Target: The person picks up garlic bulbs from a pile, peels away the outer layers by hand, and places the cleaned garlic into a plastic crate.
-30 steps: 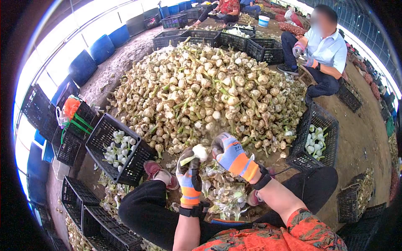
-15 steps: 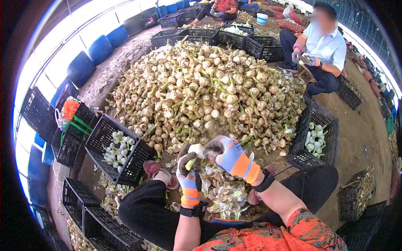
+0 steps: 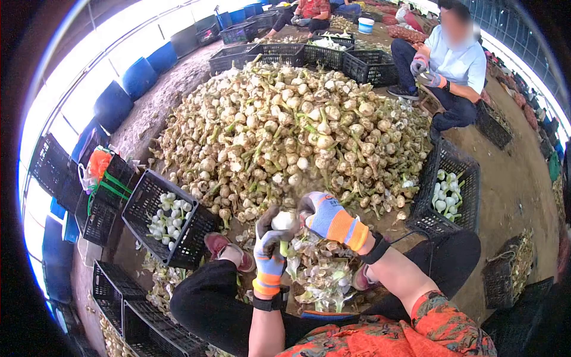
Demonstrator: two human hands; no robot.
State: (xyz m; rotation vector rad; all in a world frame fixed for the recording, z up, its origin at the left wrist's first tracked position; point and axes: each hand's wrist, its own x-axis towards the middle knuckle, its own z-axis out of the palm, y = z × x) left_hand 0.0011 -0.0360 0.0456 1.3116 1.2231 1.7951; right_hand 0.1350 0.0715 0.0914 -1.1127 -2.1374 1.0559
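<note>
The left hand (image 3: 270, 253) is closed around a garlic bulb (image 3: 283, 221), gripping its stem just in front of the big garlic pile (image 3: 291, 131). The right hand (image 3: 329, 218) curls its fingers against the same bulb from the side. Below the bulb, peeled skins (image 3: 321, 273) lie between the knees. A black crate (image 3: 169, 217) of cleaned bulbs stands left of the pile, another crate (image 3: 447, 190) right of it.
</note>
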